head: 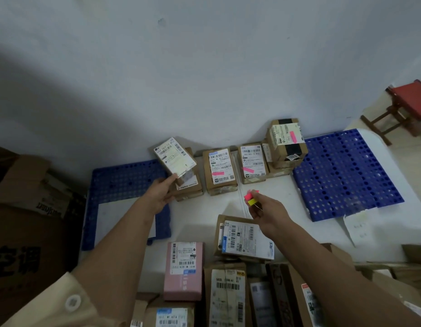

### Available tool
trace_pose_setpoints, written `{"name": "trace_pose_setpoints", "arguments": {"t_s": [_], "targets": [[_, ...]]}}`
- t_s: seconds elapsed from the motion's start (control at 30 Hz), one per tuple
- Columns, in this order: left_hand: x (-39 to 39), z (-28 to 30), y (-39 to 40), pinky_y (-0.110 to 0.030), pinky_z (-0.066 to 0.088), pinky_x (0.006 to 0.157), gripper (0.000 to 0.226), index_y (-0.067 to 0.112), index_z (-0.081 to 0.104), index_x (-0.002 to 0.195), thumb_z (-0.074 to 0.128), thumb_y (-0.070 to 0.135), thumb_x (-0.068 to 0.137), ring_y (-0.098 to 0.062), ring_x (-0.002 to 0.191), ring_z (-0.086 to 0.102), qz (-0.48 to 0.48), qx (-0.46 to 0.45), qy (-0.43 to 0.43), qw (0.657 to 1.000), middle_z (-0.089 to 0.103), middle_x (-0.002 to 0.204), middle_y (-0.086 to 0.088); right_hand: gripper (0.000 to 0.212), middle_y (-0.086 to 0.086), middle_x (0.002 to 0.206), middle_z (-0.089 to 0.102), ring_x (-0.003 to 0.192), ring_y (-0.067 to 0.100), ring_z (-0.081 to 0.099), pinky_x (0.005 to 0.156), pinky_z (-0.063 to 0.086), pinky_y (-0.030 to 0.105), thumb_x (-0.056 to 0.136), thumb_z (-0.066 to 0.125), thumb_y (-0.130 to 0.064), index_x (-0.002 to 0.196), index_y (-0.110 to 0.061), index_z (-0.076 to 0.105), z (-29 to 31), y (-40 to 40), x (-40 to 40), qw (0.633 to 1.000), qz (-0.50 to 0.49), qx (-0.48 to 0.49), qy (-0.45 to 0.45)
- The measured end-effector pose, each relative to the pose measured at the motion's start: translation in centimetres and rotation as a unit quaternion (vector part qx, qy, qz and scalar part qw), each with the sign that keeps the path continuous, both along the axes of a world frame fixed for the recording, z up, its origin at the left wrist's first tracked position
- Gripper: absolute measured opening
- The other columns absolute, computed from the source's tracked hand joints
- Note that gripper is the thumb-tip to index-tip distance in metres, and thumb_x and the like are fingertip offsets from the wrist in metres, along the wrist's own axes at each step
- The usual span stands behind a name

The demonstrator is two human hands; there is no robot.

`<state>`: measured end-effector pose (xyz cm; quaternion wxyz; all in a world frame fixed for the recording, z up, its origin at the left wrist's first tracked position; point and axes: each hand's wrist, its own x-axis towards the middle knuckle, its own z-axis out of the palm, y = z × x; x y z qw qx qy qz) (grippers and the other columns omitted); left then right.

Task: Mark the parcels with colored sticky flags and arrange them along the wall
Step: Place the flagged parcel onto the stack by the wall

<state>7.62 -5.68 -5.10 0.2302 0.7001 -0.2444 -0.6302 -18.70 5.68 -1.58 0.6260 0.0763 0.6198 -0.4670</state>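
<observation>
- Two hands work in front of the wall [204, 67]; I take that wall as my landmark.
- My left hand [161, 193] pinches a small flat parcel [174, 158] by its near corner, tilted, hovering over the leftmost box of the row at the wall's foot.
- My right hand [266, 210] grips a pad of sticky flags [251, 198], pink above yellow, fingers curled round it, a little out from the wall.
- Three parcels in the row against the wall carry pink flags; one, a taped box [286, 140], sits stacked on others.
- I judge the held parcel light and fairly stiff, easy to pinch at an edge; the flags are flimsy and best peeled by their free tips.
- Unmarked parcels, a pink box [183, 271] among them, lie farthest from the wall, cut off by the bottom edge.
- Label print is too small to read, and I cannot tell whether the held parcel has a flag.
</observation>
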Motion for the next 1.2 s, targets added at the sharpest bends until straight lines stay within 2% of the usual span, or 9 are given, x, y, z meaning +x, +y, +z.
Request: {"name": "trace_pose_setpoints", "arguments": {"t_s": [0.1, 0.2, 0.37, 0.5, 0.67, 0.77, 0.9, 1.03, 1.2], "targets": [[-1.2, 0.9, -0.2, -0.031, 0.048, 0.082, 0.029, 0.021, 0.048, 0.126, 0.056, 0.027, 0.099, -0.014, 0.088, 0.060, 0.006, 0.001, -0.015, 1.000, 0.062, 0.096, 0.005, 0.020, 0.013, 0.098, 0.069, 0.093, 0.019, 0.063, 0.069, 0.051, 0.024, 0.090, 0.068, -0.016, 0.106, -0.003, 0.069, 0.2, 0.2, 0.3, 1.000, 0.007, -0.002, 0.003], [-2.5, 1.4, -0.7, -0.027, 0.048, 0.055, 0.047, 0.023, 0.037, 0.144, 0.052, 0.015, 0.099, -0.014, 0.083, 0.059, 0.024, -0.020, -0.012, 0.999, 0.063, 0.115, -0.001, 0.012, 0.013, 0.094, 0.069, 0.091, 0.018, 0.063, 0.070, 0.051, 0.023, 0.091, 0.067, -0.014, 0.098, -0.004, 0.069, 0.4, -0.2, 0.6, 1.000, 0.023, -0.006, 0.017], [-3.0, 0.3, -2.5, -0.026, 0.042, 0.073, 0.058, 0.026, 0.027, 0.152, 0.051, 0.041, 0.101, -0.017, 0.100, 0.056, 0.074, -0.046, -0.013, 0.996, 0.057, 0.137, -0.001, 0.007, 0.010, 0.087, 0.067, 0.082, 0.015, 0.062, 0.075, 0.054, 0.023, 0.086, 0.072, -0.010, 0.082, -0.006, 0.069, 0.9, -4.4, 1.4, 0.992, 0.091, -0.059, 0.070], [-3.1, -0.5, -3.5, -0.032, 0.044, 0.081, 0.066, 0.023, 0.024, 0.153, 0.058, 0.036, 0.098, -0.020, 0.111, 0.057, 0.066, -0.059, -0.006, 0.996, 0.055, 0.139, -0.002, 0.008, 0.012, 0.089, 0.067, 0.084, 0.019, 0.059, 0.091, 0.050, 0.031, 0.087, 0.071, -0.012, 0.079, -0.010, 0.070, 0.4, -9.0, 3.2, 0.980, 0.144, -0.095, 0.098], [-2.1, -1.9, -3.3, -0.033, 0.053, 0.086, 0.073, 0.026, 0.024, 0.152, 0.067, 0.030, 0.093, -0.023, 0.119, 0.060, 0.059, -0.078, 0.032, 0.995, 0.057, 0.140, -0.004, 0.011, 0.001, 0.068, 0.065, 0.060, 0.012, 0.053, 0.065, 0.044, 0.026, 0.088, 0.071, -0.016, 0.078, -0.012, 0.071, -0.7, -13.6, 6.5, 0.971, 0.179, -0.118, 0.102], [-1.8, -2.1, -2.8, -0.025, 0.053, 0.080, 0.071, 0.034, 0.027, 0.150, 0.068, 0.030, 0.092, -0.017, 0.116, 0.060, -0.001, -0.106, 0.016, 0.994, 0.056, 0.135, 0.006, 0.013, 0.008, 0.085, 0.067, 0.069, 0.014, 0.057, 0.060, 0.042, 0.027, 0.086, 0.073, -0.023, 0.091, -0.012, 0.074, -1.8, -15.1, 7.6, 0.970, 0.196, -0.088, 0.116], [-1.7, -5.2, -2.6, -0.046, 0.052, 0.100, 0.092, 0.058, 0.027, 0.144, 0.082, 0.059, 0.071, -0.022, 0.132, 0.051, -0.100, -0.107, -0.035, 0.989, 0.044, 0.150, 0.006, 0.008, 0.011, 0.083, 0.069, 0.072, 0.019, 0.066, 0.052, 0.052, 0.025, 0.091, 0.066, -0.010, 0.086, -0.004, 0.069, -2.4, -15.0, 7.4, 0.980, 0.169, -0.102, 0.034], [-3.0, -1.8, -1.0, -0.023, 0.054, 0.088, 0.097, 0.054, 0.010, 0.148, 0.077, 0.024, 0.085, -0.003, 0.119, 0.056, -0.137, -0.122, 0.042, 0.982, 0.054, 0.135, 0.017, 0.009, 0.010, 0.093, 0.073, 0.092, 0.024, 0.068, 0.087, 0.055, 0.036, 0.093, 0.063, -0.011, 0.096, -0.003, 0.068, -3.3, -13.9, 6.4, 0.980, 0.155, -0.123, -0.002], [-2.2, -1.2, 0.3, -0.047, 0.047, 0.106, 0.102, 0.066, 0.020, 0.138, 0.087, 0.024, 0.073, -0.017, 0.127, 0.055, -0.110, -0.125, 0.090, 0.982, 0.056, 0.140, 0.001, 0.014, 0.015, 0.102, 0.070, 0.105, 0.027, 0.067, 0.095, 0.054, 0.039, 0.093, 0.063, -0.011, 0.104, -0.002, 0.064, -2.9, -12.2, 3.6, 0.984, 0.050, -0.144, -0.088]]}}
